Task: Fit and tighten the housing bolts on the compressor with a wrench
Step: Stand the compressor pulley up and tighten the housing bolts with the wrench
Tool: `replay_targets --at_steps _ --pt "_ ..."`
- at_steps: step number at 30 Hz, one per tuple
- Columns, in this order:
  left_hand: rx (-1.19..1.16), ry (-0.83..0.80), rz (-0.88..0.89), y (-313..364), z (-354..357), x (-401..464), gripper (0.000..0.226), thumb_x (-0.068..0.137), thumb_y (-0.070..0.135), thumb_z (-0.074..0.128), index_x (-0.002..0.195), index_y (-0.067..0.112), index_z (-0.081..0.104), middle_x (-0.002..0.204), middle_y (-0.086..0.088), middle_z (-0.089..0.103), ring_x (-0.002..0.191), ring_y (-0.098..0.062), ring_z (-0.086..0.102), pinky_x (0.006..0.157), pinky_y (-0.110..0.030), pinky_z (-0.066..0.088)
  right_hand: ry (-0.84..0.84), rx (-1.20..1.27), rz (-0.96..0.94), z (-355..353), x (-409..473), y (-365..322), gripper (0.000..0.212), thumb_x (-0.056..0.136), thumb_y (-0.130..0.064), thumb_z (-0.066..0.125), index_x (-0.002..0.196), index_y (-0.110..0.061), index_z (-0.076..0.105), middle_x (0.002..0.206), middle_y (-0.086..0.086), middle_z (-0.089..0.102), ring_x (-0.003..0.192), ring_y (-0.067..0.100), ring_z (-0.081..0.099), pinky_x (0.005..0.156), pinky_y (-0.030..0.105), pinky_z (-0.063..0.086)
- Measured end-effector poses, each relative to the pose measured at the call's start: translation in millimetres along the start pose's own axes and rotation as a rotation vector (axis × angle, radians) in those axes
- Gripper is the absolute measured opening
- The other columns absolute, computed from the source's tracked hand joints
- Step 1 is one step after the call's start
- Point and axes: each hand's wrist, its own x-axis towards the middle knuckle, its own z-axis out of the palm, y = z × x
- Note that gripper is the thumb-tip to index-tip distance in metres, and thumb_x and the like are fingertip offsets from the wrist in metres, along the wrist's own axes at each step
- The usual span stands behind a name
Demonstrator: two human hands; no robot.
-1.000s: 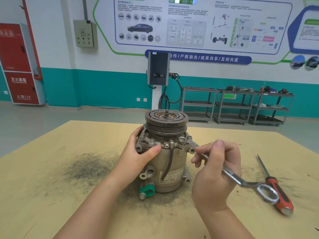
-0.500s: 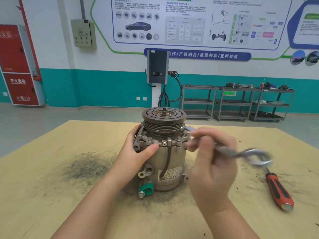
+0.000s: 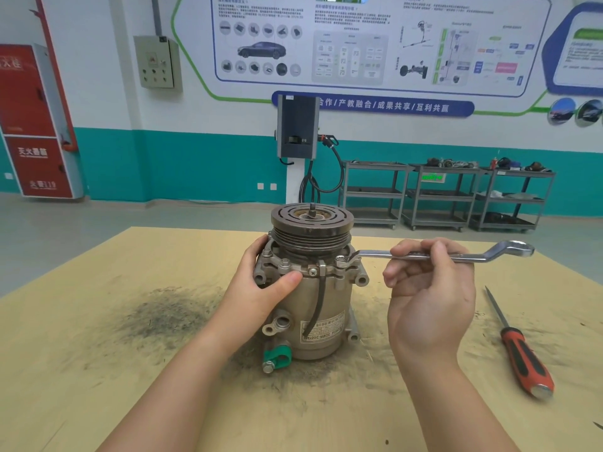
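The metal compressor (image 3: 321,308) stands upright on the wooden table (image 3: 98,370), pulley on top. My left hand (image 3: 261,288) grips its left side just under the bolted flange, thumb across the front. A steel ring wrench (image 3: 463,254) lies nearly level, its near end seated on a housing bolt (image 3: 342,261) at the flange's right front. My right hand (image 3: 427,288) holds the wrench shaft with curled fingers, palm turned toward me. Other bolt heads (image 3: 284,263) stick up along the flange.
A red-handled screwdriver (image 3: 518,350) lies on the table to the right of my right hand. Dark metal dust (image 3: 163,318) smears the table left of the compressor. Metal shelf carts (image 3: 447,194) stand far behind on the floor.
The wrench's free end has swung from the near right, pointing down toward the screwdriver, round and up to nearly level, pointing right. My right hand moved with it. My left hand stayed put.
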Motion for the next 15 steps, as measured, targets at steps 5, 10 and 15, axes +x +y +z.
replay_targets --at_steps 5,10,15 --pt "0.010 0.008 -0.004 0 1 1 0.078 0.068 0.049 0.075 0.135 0.048 0.036 0.125 0.022 0.059 0.104 0.008 0.063 0.074 -0.012 0.054 -0.017 -0.033 -0.058 -1 -2 2 0.015 0.095 -0.013 0.036 0.085 -0.014 0.047 0.066 0.005 0.064 0.049 0.019 0.052 0.050 0.024 0.041" --pt "0.011 0.006 -0.007 3 0 -1 0.080 0.070 0.057 0.080 0.136 0.048 0.035 0.126 0.021 0.058 0.104 0.008 0.063 0.074 -0.012 0.054 -0.057 -0.222 -0.333 -2 -17 10 0.033 0.093 -0.021 0.038 0.072 -0.032 0.061 0.063 0.007 0.061 0.049 0.024 0.051 0.050 0.027 0.039" --pt "0.013 0.005 -0.023 3 0 -1 0.074 0.062 0.061 0.082 0.123 0.059 0.040 0.122 0.025 0.060 0.106 0.007 0.063 0.075 -0.013 0.054 -0.310 -0.450 -0.613 1 -31 18 0.020 0.093 -0.013 0.046 0.077 -0.021 0.054 0.072 -0.005 0.054 0.066 0.008 0.055 0.061 0.018 0.043"
